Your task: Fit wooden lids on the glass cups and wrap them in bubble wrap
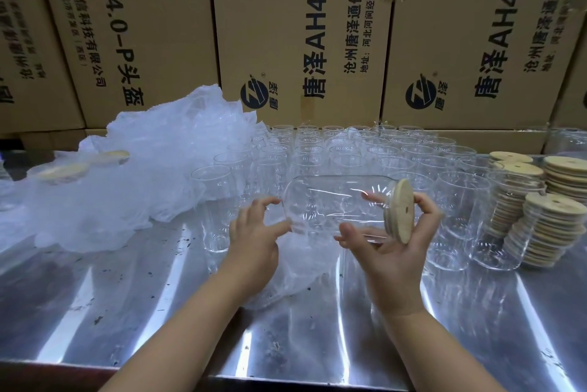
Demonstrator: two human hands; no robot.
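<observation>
Glass cup (333, 204) with a wooden lid (399, 210), held sideways in two hands over the table (158, 312).

Head view: the cup lies on its side in the air, over a sheet of bubble wrap (298, 274) on the shiny table. The lid sits on the cup's mouth, at the right end. The left hand (254, 239) has a half-closed grip, with bent fingertips on the cup's bottom end. The right hand (390, 252) has its grip curled round the lid end, thumb under the glass and fingers behind the lid. Rows of empty cups (349, 150) stand behind. Stacks of lids (552, 226) sit to the right. A big heap of wrap (152, 169) lies to the left. Brown boxes (301, 35) stand at the back.
</observation>
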